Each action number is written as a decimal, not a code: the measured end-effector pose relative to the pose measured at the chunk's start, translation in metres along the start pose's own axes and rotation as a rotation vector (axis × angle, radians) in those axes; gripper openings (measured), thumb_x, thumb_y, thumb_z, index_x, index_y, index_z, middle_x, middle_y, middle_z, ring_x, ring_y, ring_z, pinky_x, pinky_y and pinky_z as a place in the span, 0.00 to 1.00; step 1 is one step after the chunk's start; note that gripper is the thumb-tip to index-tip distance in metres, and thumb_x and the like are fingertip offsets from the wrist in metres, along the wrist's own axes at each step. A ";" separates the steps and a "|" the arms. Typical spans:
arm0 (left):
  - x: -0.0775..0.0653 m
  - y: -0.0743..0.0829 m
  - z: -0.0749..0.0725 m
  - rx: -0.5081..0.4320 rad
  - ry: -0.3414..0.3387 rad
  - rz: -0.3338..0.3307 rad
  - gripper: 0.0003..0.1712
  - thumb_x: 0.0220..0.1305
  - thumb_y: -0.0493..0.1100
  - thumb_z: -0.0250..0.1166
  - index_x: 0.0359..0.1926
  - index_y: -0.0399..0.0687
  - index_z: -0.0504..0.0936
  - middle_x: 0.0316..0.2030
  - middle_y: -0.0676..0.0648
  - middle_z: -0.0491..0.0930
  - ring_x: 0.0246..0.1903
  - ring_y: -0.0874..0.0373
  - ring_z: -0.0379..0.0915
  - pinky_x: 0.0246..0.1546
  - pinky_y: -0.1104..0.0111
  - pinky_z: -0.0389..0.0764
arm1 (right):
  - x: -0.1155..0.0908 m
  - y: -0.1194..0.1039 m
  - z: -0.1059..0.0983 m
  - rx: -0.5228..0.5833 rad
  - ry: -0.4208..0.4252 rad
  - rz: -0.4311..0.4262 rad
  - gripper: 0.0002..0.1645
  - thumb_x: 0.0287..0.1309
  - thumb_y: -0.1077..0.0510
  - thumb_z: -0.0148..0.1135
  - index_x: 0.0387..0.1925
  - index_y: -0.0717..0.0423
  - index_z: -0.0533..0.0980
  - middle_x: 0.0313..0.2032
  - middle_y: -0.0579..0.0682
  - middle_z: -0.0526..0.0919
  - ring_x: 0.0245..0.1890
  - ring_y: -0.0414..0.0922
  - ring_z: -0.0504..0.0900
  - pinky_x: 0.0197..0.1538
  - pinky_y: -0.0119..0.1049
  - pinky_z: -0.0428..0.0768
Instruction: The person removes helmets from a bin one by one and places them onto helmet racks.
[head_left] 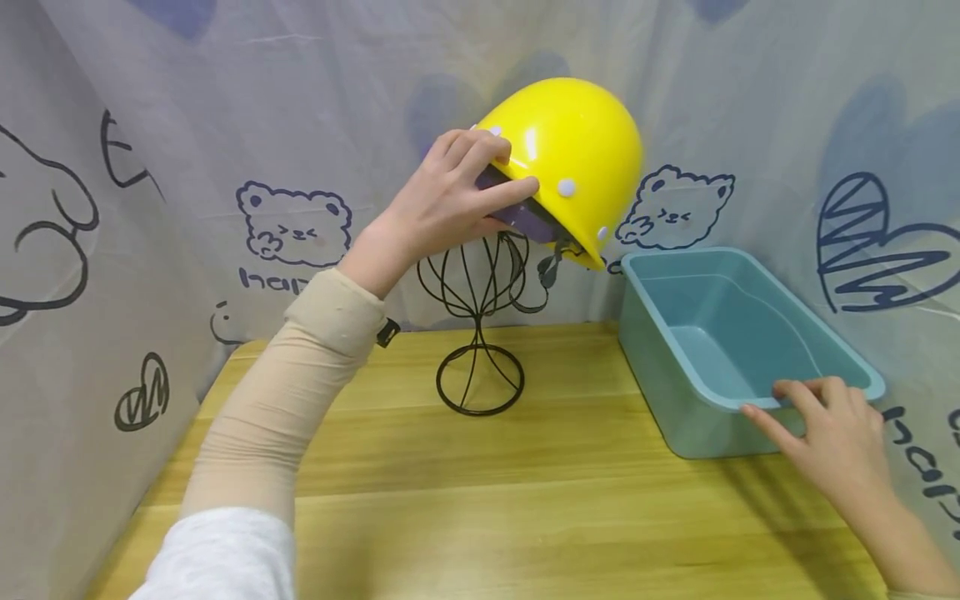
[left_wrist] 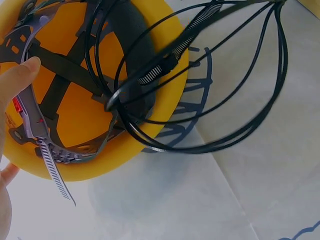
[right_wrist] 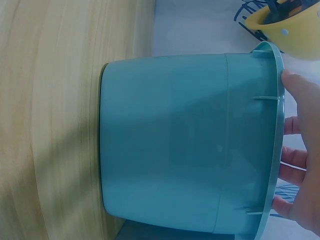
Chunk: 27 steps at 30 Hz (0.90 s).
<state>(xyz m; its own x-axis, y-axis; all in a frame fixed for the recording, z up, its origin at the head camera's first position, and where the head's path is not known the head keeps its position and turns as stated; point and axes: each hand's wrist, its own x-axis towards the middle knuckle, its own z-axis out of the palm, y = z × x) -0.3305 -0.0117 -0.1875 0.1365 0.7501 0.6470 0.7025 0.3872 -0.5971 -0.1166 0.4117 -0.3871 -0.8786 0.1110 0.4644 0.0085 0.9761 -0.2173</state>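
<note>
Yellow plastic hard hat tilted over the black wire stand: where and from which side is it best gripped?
Probably at the rim of the yellow plastic hard hat, from the left side, where the left hand already pinches it. The smooth round dome offers no purchase, while the tilt exposes the edge: fingers lie over the shell, thumb under the brim. The black wire stand blocks access from below.

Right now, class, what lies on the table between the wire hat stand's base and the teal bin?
Nothing: in the head view, bare wooden table separates the wire hat stand from the teal bin.
</note>
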 end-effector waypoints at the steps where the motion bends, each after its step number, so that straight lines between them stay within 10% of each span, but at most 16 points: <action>1: -0.001 -0.001 -0.001 0.002 0.003 -0.005 0.30 0.54 0.54 0.73 0.56 0.61 0.70 0.51 0.40 0.68 0.54 0.40 0.66 0.55 0.50 0.73 | 0.000 0.000 0.000 0.000 0.000 0.000 0.31 0.56 0.36 0.64 0.46 0.57 0.74 0.43 0.65 0.69 0.41 0.64 0.64 0.41 0.63 0.61; 27: -0.045 -0.003 -0.018 0.002 0.036 -0.079 0.25 0.55 0.50 0.73 0.51 0.61 0.71 0.45 0.40 0.67 0.47 0.42 0.65 0.47 0.50 0.74 | 0.001 0.001 0.003 0.001 0.027 -0.017 0.30 0.56 0.36 0.64 0.44 0.57 0.75 0.42 0.64 0.69 0.41 0.64 0.65 0.40 0.63 0.61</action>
<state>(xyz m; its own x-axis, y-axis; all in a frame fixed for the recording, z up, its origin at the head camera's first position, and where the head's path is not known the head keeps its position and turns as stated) -0.3264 -0.0565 -0.2061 0.1055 0.6974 0.7088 0.7107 0.4456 -0.5443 -0.1192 0.4127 -0.3890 -0.8654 0.0996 0.4910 -0.0067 0.9777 -0.2100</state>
